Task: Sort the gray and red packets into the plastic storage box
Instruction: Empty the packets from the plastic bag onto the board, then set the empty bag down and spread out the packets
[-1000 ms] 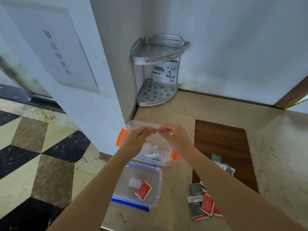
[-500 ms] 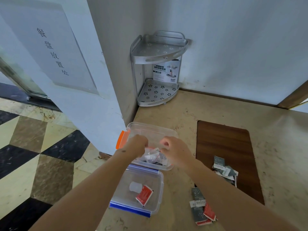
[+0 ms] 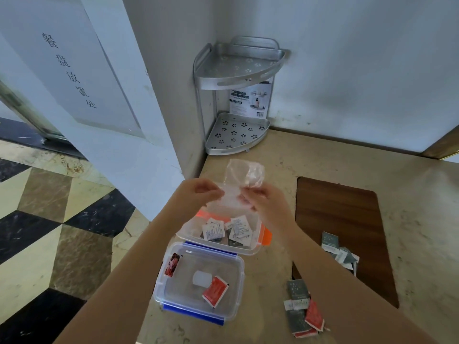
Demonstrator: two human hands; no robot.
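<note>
My left hand (image 3: 196, 194) and my right hand (image 3: 264, 201) both pinch a clear plastic bag (image 3: 244, 178), held up over the orange-clipped box (image 3: 258, 247). That box holds several white and gray packets (image 3: 224, 230). Nearer me, the blue-clipped box (image 3: 237, 281) contains a red packet (image 3: 215, 290), a second red packet (image 3: 172, 264) against its left wall and a small white cap. Loose gray and red packets (image 3: 304, 309) lie on the counter to the right, and more gray packets (image 3: 339, 252) sit on the brown board.
A metal two-tier corner shelf (image 3: 236, 115) stands against the wall at the back. A dark brown wooden board (image 3: 342, 219) is set into the beige counter (image 3: 323, 160) on the right. The counter's left edge drops to a patterned floor.
The bag has been lifted up above the orange-clipped box and is now stretched between both hands; white and gray packets now lie exposed in that box.
</note>
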